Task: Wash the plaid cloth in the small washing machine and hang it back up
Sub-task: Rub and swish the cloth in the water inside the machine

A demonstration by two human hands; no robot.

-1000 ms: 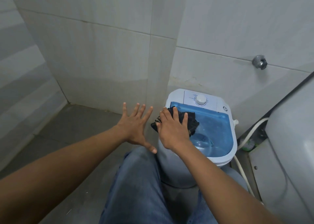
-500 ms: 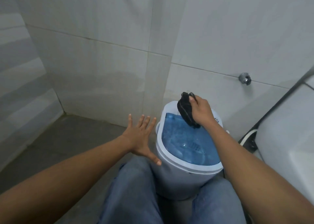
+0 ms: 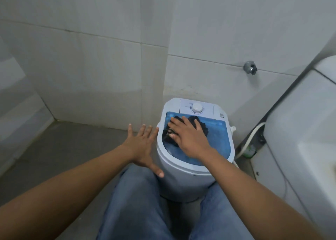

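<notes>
The small white washing machine (image 3: 183, 174) stands between my knees, with a shut translucent blue lid (image 3: 216, 141) and a white dial (image 3: 197, 108) at its back. A dark crumpled cloth (image 3: 201, 125) lies on the lid. My right hand (image 3: 189, 138) presses flat on the cloth, fingers spread over it, covering most of it. My left hand (image 3: 142, 145) hovers open just left of the machine, fingers apart, holding nothing.
Tiled walls meet in a corner behind the machine. A metal wall fitting (image 3: 250, 67) sits at the right. A white hose (image 3: 251, 136) runs down beside the machine. A large white fixture (image 3: 300, 130) fills the right side. Grey floor (image 3: 60, 148) lies to the left.
My right hand had lifted the cloth up near the dial half a second ago; now it has come down and presses the cloth flat on the lid. The left hand stays open.
</notes>
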